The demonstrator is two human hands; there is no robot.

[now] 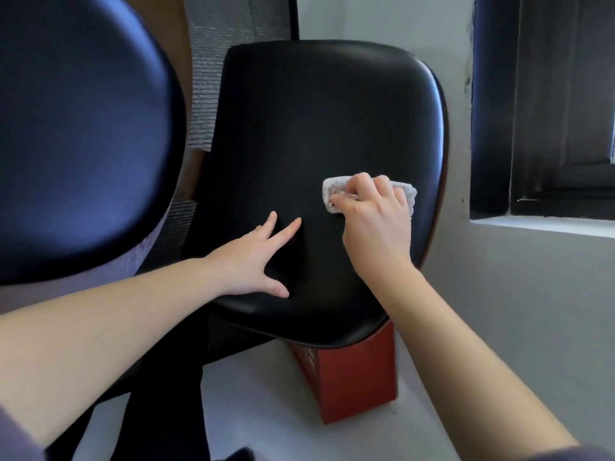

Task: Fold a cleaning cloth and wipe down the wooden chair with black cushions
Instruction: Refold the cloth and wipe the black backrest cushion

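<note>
The chair's black seat cushion [309, 121] fills the middle of the head view, with a thin brown wooden rim [444, 154] along its right edge. The black backrest cushion [76, 134] looms close at the left. My right hand [376, 224] grips a folded white cleaning cloth [334, 191] and presses it on the right part of the seat. My left hand [256, 257] rests flat on the seat near its front edge, fingers spread, a little left of the cloth.
A red-brown box [356, 380] stands on the pale floor [266, 404] under the seat's front right corner. A grey wall with a ledge [539, 227] and a dark window [565, 111] lies close on the right. Ribbed grey material [206, 94] rises behind the chair.
</note>
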